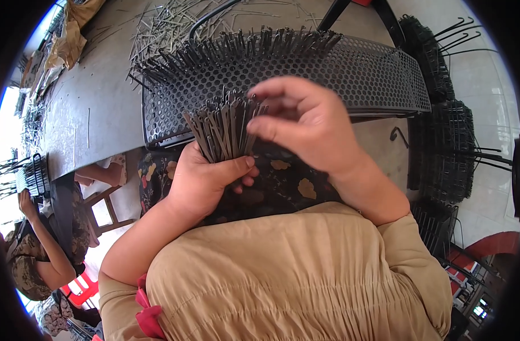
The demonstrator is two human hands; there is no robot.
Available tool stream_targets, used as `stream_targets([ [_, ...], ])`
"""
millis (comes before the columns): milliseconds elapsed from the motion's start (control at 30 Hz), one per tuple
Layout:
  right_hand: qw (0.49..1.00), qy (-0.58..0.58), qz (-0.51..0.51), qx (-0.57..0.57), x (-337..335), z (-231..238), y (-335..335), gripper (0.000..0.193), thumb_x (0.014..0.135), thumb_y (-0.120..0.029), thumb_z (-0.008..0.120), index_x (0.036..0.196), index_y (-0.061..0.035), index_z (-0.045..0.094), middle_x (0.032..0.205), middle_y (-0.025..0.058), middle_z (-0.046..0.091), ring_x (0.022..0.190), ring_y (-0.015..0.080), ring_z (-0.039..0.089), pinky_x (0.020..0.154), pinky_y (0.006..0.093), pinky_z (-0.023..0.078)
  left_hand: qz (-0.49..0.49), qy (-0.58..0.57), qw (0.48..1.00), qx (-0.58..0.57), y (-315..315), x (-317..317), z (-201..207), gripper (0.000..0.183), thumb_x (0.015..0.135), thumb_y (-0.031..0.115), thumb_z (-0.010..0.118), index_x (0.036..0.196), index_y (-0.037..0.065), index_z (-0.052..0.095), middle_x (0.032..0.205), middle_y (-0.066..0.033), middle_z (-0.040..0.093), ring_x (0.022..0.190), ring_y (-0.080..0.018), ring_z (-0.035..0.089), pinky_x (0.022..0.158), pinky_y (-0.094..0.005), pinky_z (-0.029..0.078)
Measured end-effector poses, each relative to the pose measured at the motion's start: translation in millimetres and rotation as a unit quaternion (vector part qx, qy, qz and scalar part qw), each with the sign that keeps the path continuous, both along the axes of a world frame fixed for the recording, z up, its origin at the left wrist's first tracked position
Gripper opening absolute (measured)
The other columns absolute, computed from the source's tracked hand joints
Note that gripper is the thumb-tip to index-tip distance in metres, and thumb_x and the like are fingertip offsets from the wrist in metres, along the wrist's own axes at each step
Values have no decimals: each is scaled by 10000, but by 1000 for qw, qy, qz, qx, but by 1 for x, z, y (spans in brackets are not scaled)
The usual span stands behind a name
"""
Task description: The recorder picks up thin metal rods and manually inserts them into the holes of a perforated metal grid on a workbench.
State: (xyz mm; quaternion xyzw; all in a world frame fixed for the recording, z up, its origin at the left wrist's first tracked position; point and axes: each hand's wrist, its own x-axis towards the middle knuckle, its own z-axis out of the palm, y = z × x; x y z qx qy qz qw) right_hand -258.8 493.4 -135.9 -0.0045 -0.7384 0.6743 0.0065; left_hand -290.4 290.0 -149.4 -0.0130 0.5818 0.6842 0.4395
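Note:
My left hand (206, 176) is wrapped round a bundle of thin dark metal rods (223, 128), held upright above my lap. The rods fan out at the top, and their upper ends look bent or looped. At the bundle's right edge is my right hand (311, 122), its fingers curved and the thumb apart from the forefinger. Its thumb tip and fingertips are beside the upper rod ends; whether they touch them I cannot tell. Just beyond both hands stands a black perforated metal rack (368, 79) with a long row of similar dark rods (237, 48) along its far side.
A grey table (109, 113) carries a heap of loose thin rods (169, 28) beyond the rack. Stacks of black wire racks (450, 150) with long hooks stand at the right. Another person in patterned clothing (44, 244) works at the left. Patterned dark cloth (282, 193) covers my lap.

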Motion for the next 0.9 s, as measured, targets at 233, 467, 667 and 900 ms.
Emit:
stream_targets([
  [233, 987, -82, -6, -138, 2, -2, -4, 153, 886, -17, 678, 1031, 18, 645, 879, 86, 698, 780, 110, 663, 659, 216, 530, 48, -9, 999, 24, 4, 2, 2, 140, 870, 26, 670, 1006, 8, 641, 866, -103, 704, 723, -173, 670, 584, -275, 526],
  [467, 981, -66, -32, -181, 2, -9, 0, 171, 888, -4, 664, 1055, 10, 631, 886, 101, 702, 778, 123, 673, 615, 217, 533, 45, -20, 998, 39, 0, 1, -2, 169, 858, 14, 671, 1019, -14, 625, 914, -144, 708, 756, -205, 686, 588, -297, 538],
  [667, 979, 60, -98, -171, 0, -9, 1, 211, 883, 2, 662, 1073, 6, 571, 884, 124, 703, 767, 161, 690, 594, 226, 536, 51, -34, 997, 43, -3, 1, 1, 150, 856, 21, 651, 999, -15, 624, 896, -148, 700, 747, -219, 680, 578, -309, 533],
  [900, 934, 250, -248, -58, -33, -8, 121, 144, 913, 13, 619, 1053, 25, 590, 923, 194, 705, 796, 223, 708, 624, 262, 581, 37, -66, 997, -16, -2, -9, -6, 114, 846, 29, 639, 950, -12, 618, 838, -141, 681, 703, -220, 657, 557, -316, 506],
])
